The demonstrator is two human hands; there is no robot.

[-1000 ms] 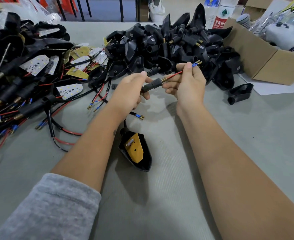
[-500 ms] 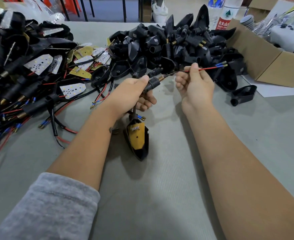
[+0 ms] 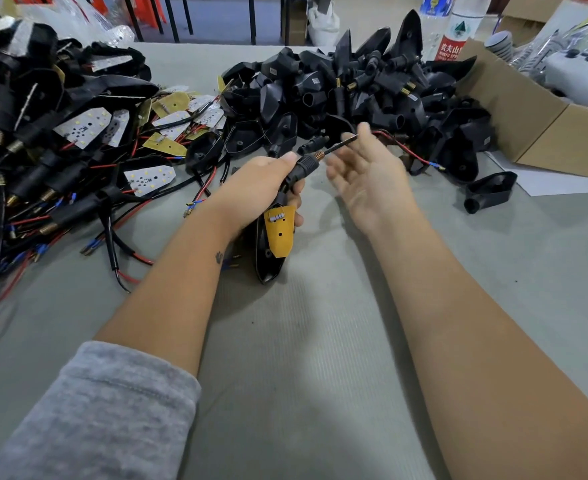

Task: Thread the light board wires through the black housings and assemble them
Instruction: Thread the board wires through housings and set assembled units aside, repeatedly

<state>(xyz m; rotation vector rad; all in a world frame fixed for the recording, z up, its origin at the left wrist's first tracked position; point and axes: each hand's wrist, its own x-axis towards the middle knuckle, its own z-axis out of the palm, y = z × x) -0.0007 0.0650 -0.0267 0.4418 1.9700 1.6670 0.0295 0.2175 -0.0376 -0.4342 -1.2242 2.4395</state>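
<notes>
At the far left of the grey bench (image 3: 320, 375) lies a tangle of wired lamps (image 3: 25, 168) and loose light boards (image 3: 148, 178). The left hand (image 3: 257, 192) reaches forward, its grip curled round the black stem (image 3: 303, 168) of a housing (image 3: 268, 251) that hangs below the palm with a yellow light board (image 3: 280, 233) seated in it, long axis pointing toward the viewer. From the stem a sleeved wire (image 3: 341, 145) runs up and right, then trails on as a red wire (image 3: 410, 152). The right hand (image 3: 372, 181) is blurred, palm up, fingers spread, the wire crossing its fingertips. Behind is a heap of empty housings (image 3: 337, 95). At the far right an open cardboard box (image 3: 528, 116) holds a white device (image 3: 580, 74).
</notes>
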